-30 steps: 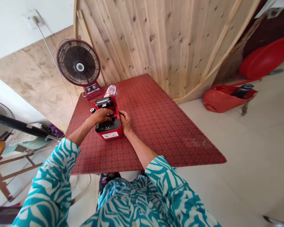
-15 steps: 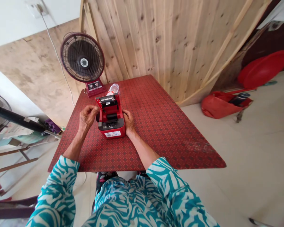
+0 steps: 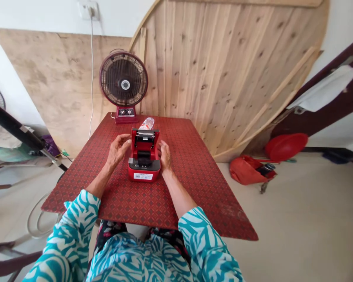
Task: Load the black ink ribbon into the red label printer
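Observation:
A small red and black label printer (image 3: 144, 175) stands on the table with its lid (image 3: 145, 135) raised. Inside its open compartment a black roller (image 3: 144, 157) shows, and a white sticker is on the front. My left hand (image 3: 117, 150) is at the left side of the lid, fingers loosely stretched and apart, holding nothing I can see. Along the right side of the printer lies my right hand (image 3: 165, 156), its fingers slightly bent and partly hidden; whether they touch the casing is hard to tell. Right behind the lid lies a clear plastic bottle (image 3: 147, 123).
The table (image 3: 194, 184) has a red patterned cover. A maroon fan (image 3: 124, 83) stands at its back left edge, near a wooden panel (image 3: 206, 78). On the floor to the right are a red bag (image 3: 243, 170) and a red basin (image 3: 286, 147). A black pole (image 3: 17, 127) slants at left.
The view has turned left and up, so the printer appears slightly lower and further right. My left hand's fingers have loosened from a pinch; my right hand has shifted up along the printer's side.

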Available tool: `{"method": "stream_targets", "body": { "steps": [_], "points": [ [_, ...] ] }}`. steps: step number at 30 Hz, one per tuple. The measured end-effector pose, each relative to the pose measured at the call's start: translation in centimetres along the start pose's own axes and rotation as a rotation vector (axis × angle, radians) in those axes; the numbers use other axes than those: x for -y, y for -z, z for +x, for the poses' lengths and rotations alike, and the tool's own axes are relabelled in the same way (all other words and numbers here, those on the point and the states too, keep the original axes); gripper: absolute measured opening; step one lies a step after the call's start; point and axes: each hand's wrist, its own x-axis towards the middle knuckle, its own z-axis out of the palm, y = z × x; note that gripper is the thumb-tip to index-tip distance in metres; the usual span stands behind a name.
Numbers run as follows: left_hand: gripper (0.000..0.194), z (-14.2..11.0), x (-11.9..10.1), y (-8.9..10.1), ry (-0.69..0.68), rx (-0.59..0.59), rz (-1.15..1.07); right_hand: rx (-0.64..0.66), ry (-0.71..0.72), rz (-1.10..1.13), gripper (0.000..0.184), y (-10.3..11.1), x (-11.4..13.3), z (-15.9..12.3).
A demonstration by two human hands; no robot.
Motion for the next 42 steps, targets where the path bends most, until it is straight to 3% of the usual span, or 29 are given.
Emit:
{"method": "stream_targets", "body": {
  "steps": [5,8,13,19,30,36,42],
  "points": [
    [0.048,-2.3,-2.3,0.8,-0.28,0.369,0.289,0.042,0.058,0.006,0.058,-0.8,1.4,1.7],
    [0.037,-2.9,-2.4,0.2,-0.355,0.425,0.357,0.042,0.09,-0.015,0.055,-1.1,1.8,1.7],
    [0.026,-2.8,-2.5,-0.7,-0.406,0.4,0.368,0.06,0.107,-0.015,0.053,-1.2,2.5,1.3],
    [0.025,-4.3,-2.8,-0.7,-0.587,0.396,0.413,0.045,0.111,0.015,0.048,-1.5,2.9,2.2],
    [0.016,-6.4,-2.1,-0.1,-0.886,0.229,0.516,-0.003,0.155,-0.07,0.047,-1.2,4.5,1.0],
    [0.017,-6.6,-0.9,-0.1,-0.832,0.236,0.57,-0.003,0.121,-0.068,0.042,-0.3,4.7,-0.9],
    [0.014,-7.1,-1.6,0.2,-0.841,0.231,0.49,0.045,0.083,-0.065,0.02,0.8,3.9,-2.8]
  ]
}}
